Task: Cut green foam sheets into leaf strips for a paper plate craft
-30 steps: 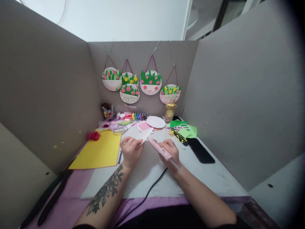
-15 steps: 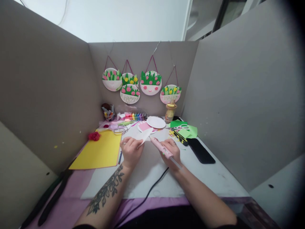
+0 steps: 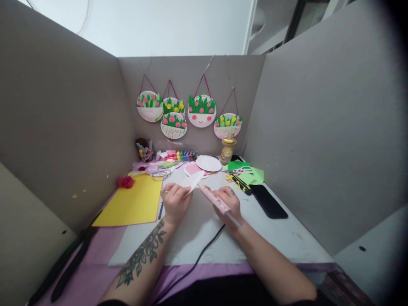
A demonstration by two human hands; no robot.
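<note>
Over the middle of the white table top (image 3: 255, 242), my left hand (image 3: 175, 202) pinches a white paper piece (image 3: 195, 180), which is tilted with its tip pointing away to the right. My right hand (image 3: 230, 204) is wrapped round a pink glue gun (image 3: 214, 199) with a clear glue stick out of its rear end. The gun's nozzle is close to the paper's right edge; whether they touch cannot be made out. Behind the hands, a white paper plate (image 3: 208, 163) partly covers a white and pink piece (image 3: 193, 169).
Yellow sheets (image 3: 130, 202) lie at the left under a red pompom (image 3: 126, 182). At the right are a black phone (image 3: 268, 202), a yellow-black cutter (image 3: 242, 185), scissors (image 3: 244, 169) and green paper (image 3: 256, 175). A black cord (image 3: 204, 250) runs toward me. Decorated plates (image 3: 202, 119) hang behind.
My right hand and the glue gun have shifted slightly to the left, bringing the nozzle nearer the paper. My left hand and the paper have hardly moved.
</note>
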